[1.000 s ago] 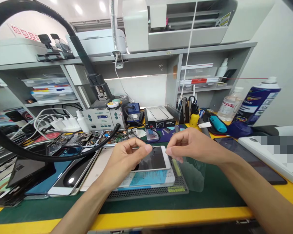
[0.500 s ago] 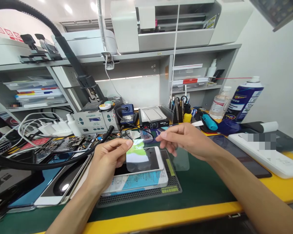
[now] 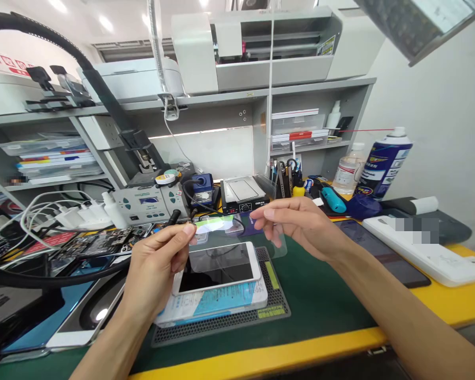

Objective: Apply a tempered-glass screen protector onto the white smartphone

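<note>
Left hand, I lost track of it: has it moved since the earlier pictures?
Yes, leftward: the left hand has gone from over the white phone to by its left end.

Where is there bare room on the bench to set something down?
The widest bare patch is green mat, bordered by the perforated pad, the yellow edge and, seen from here, the right forearm. A narrower strip runs between pad and yellow edge. The left is crowded with phones, circuit boards and cables.
</note>
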Motion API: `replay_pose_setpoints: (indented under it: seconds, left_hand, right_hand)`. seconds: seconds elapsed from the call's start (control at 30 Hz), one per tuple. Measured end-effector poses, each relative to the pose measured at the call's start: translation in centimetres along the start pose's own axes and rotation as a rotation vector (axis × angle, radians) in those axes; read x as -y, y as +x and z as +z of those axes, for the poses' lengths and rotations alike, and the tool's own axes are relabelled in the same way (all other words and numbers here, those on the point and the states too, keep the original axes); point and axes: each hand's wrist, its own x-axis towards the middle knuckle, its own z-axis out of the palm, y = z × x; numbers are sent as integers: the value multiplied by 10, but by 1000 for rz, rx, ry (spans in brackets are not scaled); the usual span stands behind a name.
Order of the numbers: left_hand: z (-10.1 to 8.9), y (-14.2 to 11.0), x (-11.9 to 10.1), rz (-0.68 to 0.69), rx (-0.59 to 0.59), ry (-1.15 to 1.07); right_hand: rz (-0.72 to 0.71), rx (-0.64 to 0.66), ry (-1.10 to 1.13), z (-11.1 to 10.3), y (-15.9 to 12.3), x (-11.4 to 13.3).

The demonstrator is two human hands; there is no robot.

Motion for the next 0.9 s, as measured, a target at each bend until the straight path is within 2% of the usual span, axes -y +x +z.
replay_pose_setpoints:
  seconds: [0.33,0.9]
  left_hand:
    - [0,1,0,-11,-52,-4]
    - [-3,4,3,0,-50,25]
  right_hand:
    - [-32,-64,5,-3,2,-4]
    - [-67,-59,-34,-4,5,-8]
